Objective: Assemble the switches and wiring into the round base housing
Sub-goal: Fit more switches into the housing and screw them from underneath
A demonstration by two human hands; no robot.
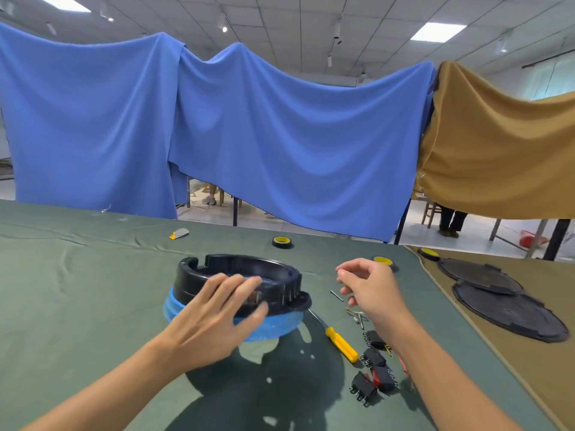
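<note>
Item 1: round base housing, black, open side up, notches cut in its rim. It sits on a blue foam pad near the middle of the green table cloth.

Item 2: left hand, laid across the housing's near rim. Its fingers are straight and close together, the tips resting on the black wall.

Item 3: right hand, raised to the right of the housing and apart from it. Its fingers are loosely curled, with the thumb and forefinger tips close. I cannot tell whether they pinch anything.

Item 4: switches, black, clustered on the cloth under the right forearm, with red wiring beside them.

Item 5: screwdriver, yellow handle, lying between pad and switches, its tip toward the housing.

Item 6: small dark pin and loose metal bits, below the right hand.

Item 7: I count three tape rolls. One is beyond the housing, one is behind the right hand, and one lies on the tan cloth.

Item 8: two black round plates, overlapping, far right on the tan cloth.

Item 9: blue drape and tan drape, hung behind the table.
</note>
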